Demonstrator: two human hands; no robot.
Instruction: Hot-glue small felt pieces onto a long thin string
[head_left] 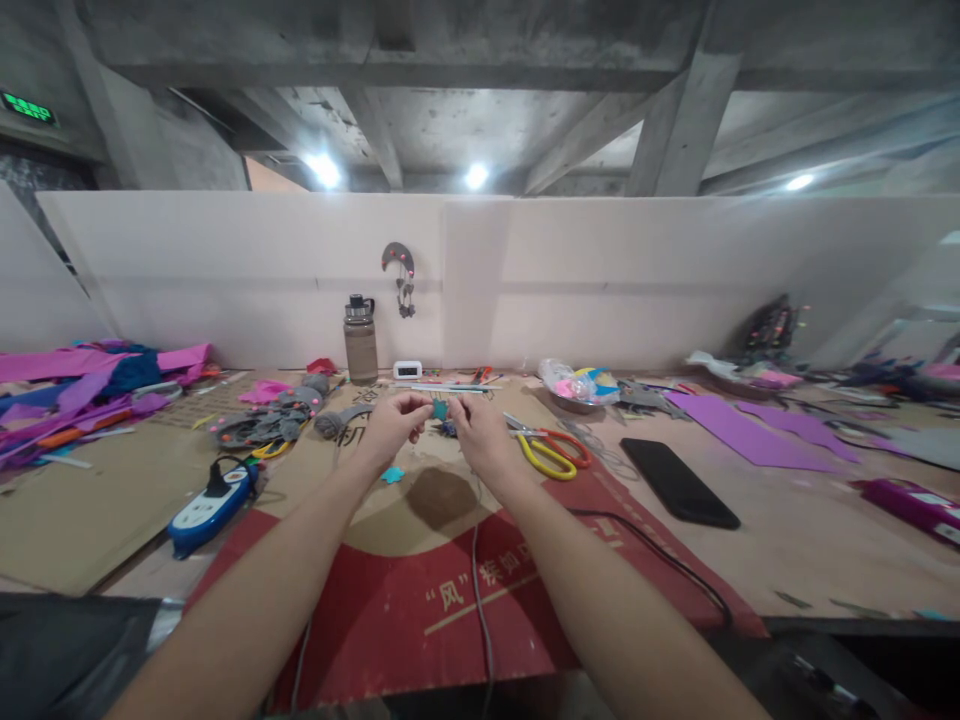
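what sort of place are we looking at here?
Probably a felt-craft workbench under a bare concrete ceiling: felt scraps, yellow scissors, purple sheet. Left hand and right hand pinch a small teal piece.

The felt scrap (440,409) is teal, the scissors (551,452) yellow- and orange-handled, the phone (679,482) black, the power strip (208,507) blue and white, the cardboard (360,615) red with white lettering.

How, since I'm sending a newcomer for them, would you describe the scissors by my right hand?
Start at the red printed cardboard in the middle of the table. Just off its far right corner, beside the right hand pinching a small teal piece, lie the scissors. One yellow and one orange handle loop set them apart from the flat black phone to their right.
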